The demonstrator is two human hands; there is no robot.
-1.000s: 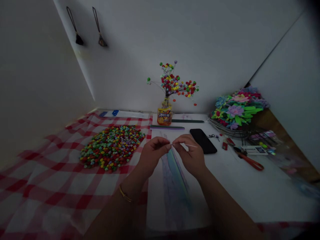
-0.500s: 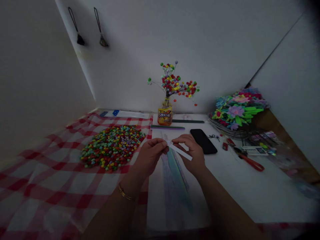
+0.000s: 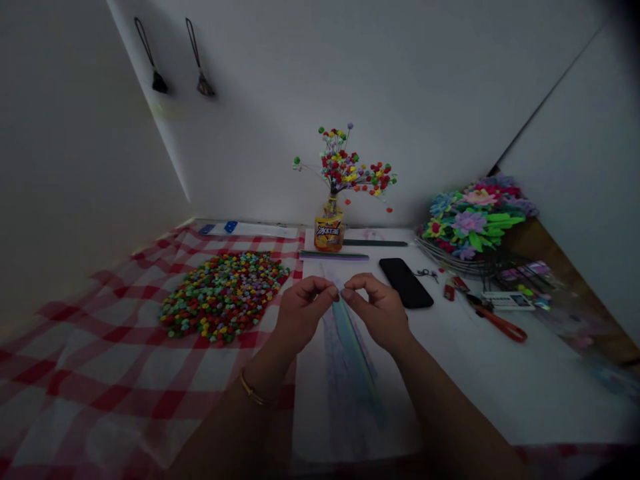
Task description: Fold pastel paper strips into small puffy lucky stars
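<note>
My left hand [image 3: 306, 308] and my right hand [image 3: 376, 305] meet fingertip to fingertip above the white board. Each is closed in a pinch, thumb against forefinger. A small pale bit of a paper strip [image 3: 340, 288] shows between them; the rest is hidden by the fingers. Beneath the hands lie long pale blue, green and lilac paper strips [image 3: 353, 353], fanned toward me. To the left of my left hand spreads a heap of small, colourful folded paper stars [image 3: 225, 293].
Behind the hands stands a bottle [image 3: 329, 232] holding wire stems tipped with colourful stars. A black phone [image 3: 406, 283] lies right of my right hand. Farther right are orange-handled pliers [image 3: 500, 323] and a bunch of fuzzy flowers [image 3: 473, 217]. Red-checked cloth [image 3: 120, 340] covers the left side.
The white paper strip that stretched across my right palm no longer shows. My right fingers have curled in, and both hands' fingertips have come together.
</note>
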